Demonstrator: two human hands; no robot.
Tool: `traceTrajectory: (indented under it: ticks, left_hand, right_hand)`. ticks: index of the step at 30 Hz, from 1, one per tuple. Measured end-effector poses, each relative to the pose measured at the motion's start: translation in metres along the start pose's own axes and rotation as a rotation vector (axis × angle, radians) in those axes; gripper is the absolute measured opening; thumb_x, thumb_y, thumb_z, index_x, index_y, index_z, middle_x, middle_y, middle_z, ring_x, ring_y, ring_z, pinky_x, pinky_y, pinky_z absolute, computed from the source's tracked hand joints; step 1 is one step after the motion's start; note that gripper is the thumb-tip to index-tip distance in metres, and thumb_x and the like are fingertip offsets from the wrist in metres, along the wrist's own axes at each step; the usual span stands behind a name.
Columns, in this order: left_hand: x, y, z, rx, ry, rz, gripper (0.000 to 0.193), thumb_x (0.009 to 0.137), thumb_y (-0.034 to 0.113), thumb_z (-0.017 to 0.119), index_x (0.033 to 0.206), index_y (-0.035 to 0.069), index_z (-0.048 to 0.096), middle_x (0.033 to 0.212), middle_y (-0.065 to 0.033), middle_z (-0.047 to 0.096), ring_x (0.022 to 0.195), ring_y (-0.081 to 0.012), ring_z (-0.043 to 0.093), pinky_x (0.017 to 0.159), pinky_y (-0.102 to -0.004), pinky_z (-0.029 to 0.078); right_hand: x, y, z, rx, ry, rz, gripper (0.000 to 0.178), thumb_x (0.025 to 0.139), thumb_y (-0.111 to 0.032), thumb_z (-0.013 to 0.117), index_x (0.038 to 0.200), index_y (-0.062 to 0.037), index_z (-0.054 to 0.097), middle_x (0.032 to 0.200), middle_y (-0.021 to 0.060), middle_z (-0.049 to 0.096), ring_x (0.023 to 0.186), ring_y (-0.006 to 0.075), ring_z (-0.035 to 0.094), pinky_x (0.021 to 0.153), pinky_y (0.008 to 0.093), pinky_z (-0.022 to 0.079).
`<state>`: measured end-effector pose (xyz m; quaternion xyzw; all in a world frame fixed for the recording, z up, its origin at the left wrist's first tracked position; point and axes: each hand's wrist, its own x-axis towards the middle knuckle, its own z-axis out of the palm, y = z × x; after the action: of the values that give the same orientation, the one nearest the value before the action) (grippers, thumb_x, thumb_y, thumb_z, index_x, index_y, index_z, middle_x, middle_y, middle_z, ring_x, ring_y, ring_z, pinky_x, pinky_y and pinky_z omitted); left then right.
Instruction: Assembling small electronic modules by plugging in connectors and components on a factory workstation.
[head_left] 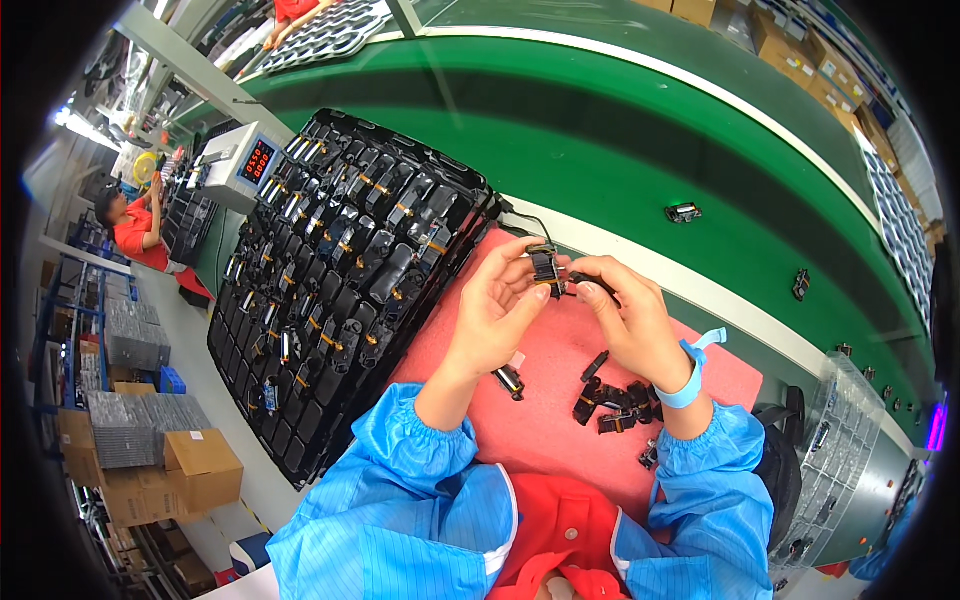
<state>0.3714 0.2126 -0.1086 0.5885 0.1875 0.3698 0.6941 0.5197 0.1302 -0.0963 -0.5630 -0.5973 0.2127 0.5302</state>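
1. Head view: the left hand's (487, 325) fingers hold a small black device (543, 266) above the pink mat (557, 352).
2. Right hand's (640, 332) fingers pinch a slim dark piece (598, 284) near it (whether touching, I cannot tell).
3. Grey meter (236, 168), beside the black tray (243, 372), shows red lit digits.

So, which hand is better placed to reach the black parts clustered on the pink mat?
Probably the right hand: it is nearer to the cluster of black parts, though it pinches a slim black piece. The left hand is farther off and holds a black module.
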Motion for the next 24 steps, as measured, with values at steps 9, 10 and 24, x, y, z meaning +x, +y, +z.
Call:
traceTrajectory:
  ticks: [9, 10, 24]
  left_hand:
    - [0.001, -0.001, -0.003, 0.190, -0.110, 0.081, 0.044, 0.082, -0.008, 0.046, 0.125, -0.003, 0.037, 0.112, -0.0166, 0.054, 0.103, -0.0204, 0.054, 0.089, -0.0305, 0.043]
    - [0.001, 0.000, -0.003, 0.291, -0.139, 0.077, 0.044, 0.082, -0.008, 0.046, 0.125, -0.003, 0.038, 0.111, -0.0166, 0.055, 0.103, -0.0206, 0.055, 0.089, -0.0308, 0.044]
    - [0.002, 0.002, 0.010, 0.795, 0.144, 0.393, 0.032, 0.071, 0.008, 0.067, 0.099, -0.002, 0.055, 0.094, -0.0153, 0.056, 0.084, -0.0303, 0.057, 0.073, -0.0348, 0.046]
  right_hand:
    - [-0.001, -0.003, -0.002, -0.147, -0.063, -0.017, 0.016, 0.082, -0.002, 0.053, 0.097, 0.0014, 0.057, 0.087, 0.0150, 0.061, 0.076, 0.0246, 0.060, 0.065, 0.0299, 0.047]
    - [-0.001, -0.003, -0.003, -0.197, -0.095, -0.012, 0.015, 0.082, -0.002, 0.053, 0.096, 0.0016, 0.057, 0.086, 0.0156, 0.060, 0.075, 0.0255, 0.060, 0.065, 0.0303, 0.047]
    - [0.000, 0.001, 0.005, -0.144, 0.028, -0.043, 0.012, 0.079, -0.001, 0.056, 0.090, 0.0028, 0.057, 0.079, 0.0157, 0.060, 0.068, 0.0277, 0.060, 0.060, 0.0318, 0.047]
